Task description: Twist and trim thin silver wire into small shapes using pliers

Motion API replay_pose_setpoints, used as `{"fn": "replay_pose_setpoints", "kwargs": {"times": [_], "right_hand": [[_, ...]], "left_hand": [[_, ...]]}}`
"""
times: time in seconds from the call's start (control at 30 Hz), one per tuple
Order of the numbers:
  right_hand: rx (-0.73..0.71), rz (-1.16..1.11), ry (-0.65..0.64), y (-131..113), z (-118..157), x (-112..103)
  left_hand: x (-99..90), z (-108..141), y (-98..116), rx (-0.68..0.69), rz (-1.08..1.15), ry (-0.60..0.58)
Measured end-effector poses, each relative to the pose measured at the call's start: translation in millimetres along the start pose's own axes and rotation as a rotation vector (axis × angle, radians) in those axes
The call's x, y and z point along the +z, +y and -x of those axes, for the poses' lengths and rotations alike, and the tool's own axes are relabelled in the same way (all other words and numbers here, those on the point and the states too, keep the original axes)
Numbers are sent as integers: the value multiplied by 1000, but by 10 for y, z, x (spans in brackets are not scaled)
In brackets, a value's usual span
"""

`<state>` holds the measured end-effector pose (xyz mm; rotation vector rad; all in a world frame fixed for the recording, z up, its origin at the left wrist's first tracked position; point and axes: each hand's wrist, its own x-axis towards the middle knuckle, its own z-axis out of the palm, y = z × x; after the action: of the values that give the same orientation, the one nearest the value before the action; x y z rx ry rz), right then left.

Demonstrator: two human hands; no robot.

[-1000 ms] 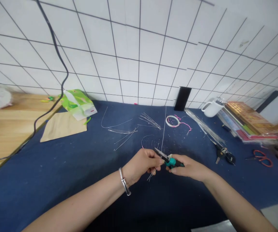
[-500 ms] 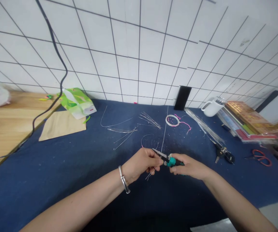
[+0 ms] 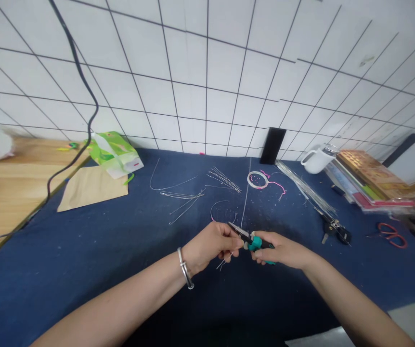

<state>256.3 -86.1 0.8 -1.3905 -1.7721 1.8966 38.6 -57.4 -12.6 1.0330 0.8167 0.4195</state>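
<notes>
My left hand [image 3: 216, 241], with a silver bangle at the wrist, pinches several thin wires [image 3: 224, 263] whose ends stick out below the fingers. My right hand [image 3: 278, 248] is closed round teal-and-black pliers [image 3: 254, 242]. The pliers' jaws point up and left and lie against my left fingertips; whether they grip a wire is too small to tell. Just behind the hands a curved wire [image 3: 212, 209] with small pink beads lies on the blue cloth [image 3: 178, 246]. Farther back is a white ring dish [image 3: 257, 180] with pink beads and pink thread.
Loose wires [image 3: 182, 195] lie left of centre, and a long wire bundle [image 3: 303, 185] lies at the right. Keys [image 3: 332, 229], red scissors [image 3: 391, 235], a white mug [image 3: 316, 161] and books [image 3: 369, 180] are on the right. A green bag [image 3: 115, 152] and brown paper [image 3: 94, 188] sit left.
The teal handles of the pliers have shifted slightly, with more of the lower handle showing under my right hand. My left hand stays almost in place.
</notes>
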Motion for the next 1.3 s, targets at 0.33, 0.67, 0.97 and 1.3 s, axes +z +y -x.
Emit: {"fn": "replay_pose_setpoints", "kwargs": {"times": [0.33,0.67,0.97,1.3], "right_hand": [[-43,109,30,1,-34,30],[-109,411,156,-51,-22,68],[-112,488,247,-13,-21,152],[-100,464,370,86,-24,246]], "left_hand": [[-4,-26,-49,-33,22,-26],[-8,-30,-6,-66,30,-12],[-58,-44,-4,-77,47,-47],[-46,-63,-20,-71,41,-81]]}}
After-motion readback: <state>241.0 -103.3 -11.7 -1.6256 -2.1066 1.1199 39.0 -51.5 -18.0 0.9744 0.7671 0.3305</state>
